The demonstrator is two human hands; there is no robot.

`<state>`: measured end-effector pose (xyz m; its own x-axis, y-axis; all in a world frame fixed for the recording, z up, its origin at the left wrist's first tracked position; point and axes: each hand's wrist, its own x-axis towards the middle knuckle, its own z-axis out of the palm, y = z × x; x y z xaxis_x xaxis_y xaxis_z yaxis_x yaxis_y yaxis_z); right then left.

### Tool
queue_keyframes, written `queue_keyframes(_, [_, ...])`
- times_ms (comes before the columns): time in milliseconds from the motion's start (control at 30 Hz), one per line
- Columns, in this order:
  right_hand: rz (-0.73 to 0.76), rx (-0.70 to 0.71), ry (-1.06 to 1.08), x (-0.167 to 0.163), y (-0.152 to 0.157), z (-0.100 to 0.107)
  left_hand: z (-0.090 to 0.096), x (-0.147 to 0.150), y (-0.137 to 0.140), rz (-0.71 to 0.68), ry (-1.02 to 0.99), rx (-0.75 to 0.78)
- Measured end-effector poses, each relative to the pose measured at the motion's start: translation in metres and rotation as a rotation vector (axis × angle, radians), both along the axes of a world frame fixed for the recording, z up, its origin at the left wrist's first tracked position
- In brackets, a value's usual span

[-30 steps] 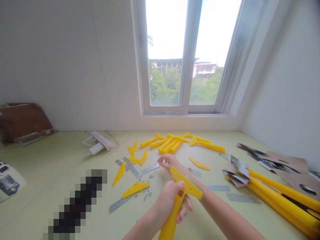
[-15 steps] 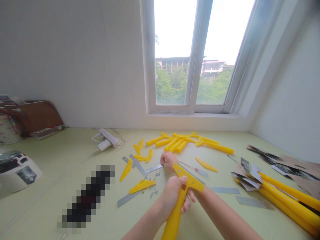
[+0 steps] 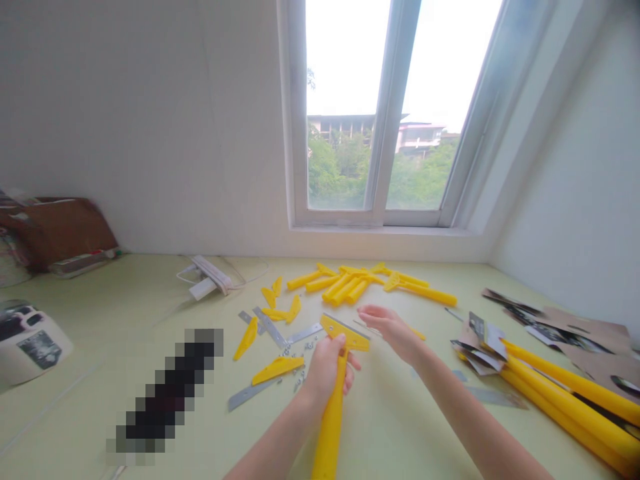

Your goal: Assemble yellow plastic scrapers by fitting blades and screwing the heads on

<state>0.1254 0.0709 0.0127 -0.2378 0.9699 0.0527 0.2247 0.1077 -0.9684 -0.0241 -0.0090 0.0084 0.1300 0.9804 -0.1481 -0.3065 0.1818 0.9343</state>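
My left hand [image 3: 324, 368] is wrapped round the yellow handle of a scraper [image 3: 327, 433], its wide head pointing away from me with a metal blade edge along the far side. Just right of that head is my right hand [image 3: 387, 323], its fingers drawn together; anything between the fingertips is too small to make out. Below its fingers shows the thin shaft of a screwdriver [image 3: 369, 328], the rest hidden by the hand. Left of the scraper are small loose screws and nuts [image 3: 299, 383], metal blades [image 3: 250, 395] and yellow cover plates [image 3: 277, 369].
Several yellow scrapers [image 3: 345, 287] are piled toward the window. At right lie packaged yellow scrapers [image 3: 555, 400], flat cardboard [image 3: 575, 327] and blades [image 3: 493, 397]. A power strip [image 3: 213, 273], a pixelated dark object [image 3: 170, 390] and a white appliance [image 3: 33, 347] are at left.
My right hand has come away from the blades and screws and moved right, to beside the scraper head. My left hand has shifted the scraper slightly left and farther from me.
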Motion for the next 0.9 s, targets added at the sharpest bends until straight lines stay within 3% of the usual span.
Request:
queue_keyframes(100, [0.113,-0.039,0.107,0.011,-0.027,0.003,-0.004,0.001,0.000,0.004,0.045,0.030])
queue_keyframes(200, [0.140,0.018,0.108,0.007,-0.041,0.003,-0.008,0.002,0.001,0.004,0.075,0.050])
queue_keyframes(433, [0.130,0.214,0.057,-0.001,-0.041,-0.007,-0.011,0.003,0.003,-0.002,0.118,0.023])
queue_keyframes(600, [0.111,0.262,0.006,-0.004,-0.047,-0.006,-0.009,0.005,0.000,-0.012,0.109,0.024])
queue_keyframes(733, [0.115,0.157,0.074,-0.006,-0.048,-0.004,-0.005,0.005,-0.001,-0.016,0.111,0.052])
queue_keyframes(900, [0.074,-0.163,0.249,-0.004,-0.049,-0.002,-0.002,0.006,-0.003,-0.019,0.110,0.086])
